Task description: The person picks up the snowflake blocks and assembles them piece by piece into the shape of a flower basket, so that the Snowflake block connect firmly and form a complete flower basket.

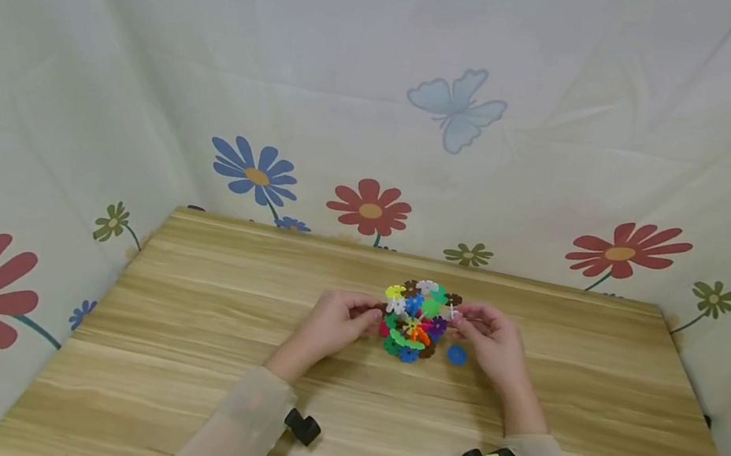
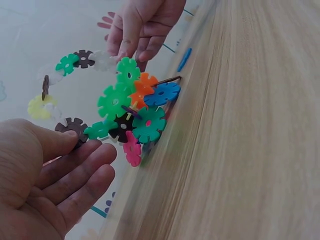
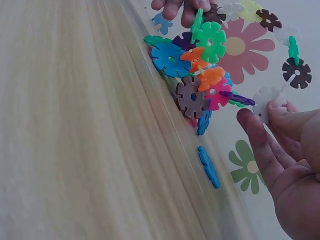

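Observation:
A basket-like build of interlocking plastic snowflake discs [image 1: 413, 323] stands on the wooden table between both hands. Its lower part is a cluster of green, orange, blue, pink and brown discs. Above it, a thin chain of discs arches over like a handle. My left hand [image 1: 337, 323] pinches a dark brown disc [image 2: 74, 129] at one end of the arch, thumb on top. On the opposite side, my right hand [image 1: 494, 344] holds a white disc [image 3: 267, 102] between thumb and fingers. A loose blue disc [image 3: 209, 167] lies on the table just beside the build, near the right hand.
The wood-grain table [image 1: 243, 272] meets a fabric backdrop [image 1: 325, 118] printed with flowers and a butterfly along its back edge. Black wrist cameras [image 1: 303, 427] sit on both sleeves, close above the tabletop.

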Demonstrator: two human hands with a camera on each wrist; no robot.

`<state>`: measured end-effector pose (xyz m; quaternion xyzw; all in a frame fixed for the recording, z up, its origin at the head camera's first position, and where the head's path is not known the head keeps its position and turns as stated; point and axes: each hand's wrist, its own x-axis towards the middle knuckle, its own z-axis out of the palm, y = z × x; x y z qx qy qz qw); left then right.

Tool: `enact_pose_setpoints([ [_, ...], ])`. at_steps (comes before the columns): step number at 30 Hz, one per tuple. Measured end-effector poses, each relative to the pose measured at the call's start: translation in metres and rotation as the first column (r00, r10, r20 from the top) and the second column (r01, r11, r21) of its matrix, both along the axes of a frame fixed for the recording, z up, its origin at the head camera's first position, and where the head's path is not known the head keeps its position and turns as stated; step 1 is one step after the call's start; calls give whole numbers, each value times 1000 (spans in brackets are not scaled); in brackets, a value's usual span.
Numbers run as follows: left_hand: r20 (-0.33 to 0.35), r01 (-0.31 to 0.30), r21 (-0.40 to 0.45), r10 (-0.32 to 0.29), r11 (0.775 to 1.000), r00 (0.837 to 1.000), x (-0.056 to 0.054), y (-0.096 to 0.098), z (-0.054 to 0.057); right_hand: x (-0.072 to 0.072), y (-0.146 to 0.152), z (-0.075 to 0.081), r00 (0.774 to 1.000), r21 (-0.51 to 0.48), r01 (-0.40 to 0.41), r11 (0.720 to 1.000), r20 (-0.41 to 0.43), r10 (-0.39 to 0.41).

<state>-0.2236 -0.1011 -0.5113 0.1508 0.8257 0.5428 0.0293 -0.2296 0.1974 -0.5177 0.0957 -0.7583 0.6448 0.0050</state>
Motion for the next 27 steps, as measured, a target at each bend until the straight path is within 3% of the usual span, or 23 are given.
enact_pose_setpoints([
  [7, 3, -19, 7, 19, 1000, 1000, -1, 0, 0, -2, -1, -1, 1000, -50, -26, 998, 14, 26],
  [12, 42, -95, 38, 93, 995, 995, -2, -1, -2, -1, -5, -2, 996, -92, -92, 992, 11, 93],
  [15, 43, -118, 56, 116, 991, 992, -4, -2, -3, 0, -6, -2, 996, -76, -94, 993, 1, 94],
  [20, 33, -98, 67, 96, 993, 995, -3, -1, -3, 3, -2, 0, 999, -19, -52, 998, -9, 52],
  [27, 25, -73, 44, 72, 996, 997, -3, -1, -1, 4, -1, -3, 998, -16, -70, 997, -5, 70],
])
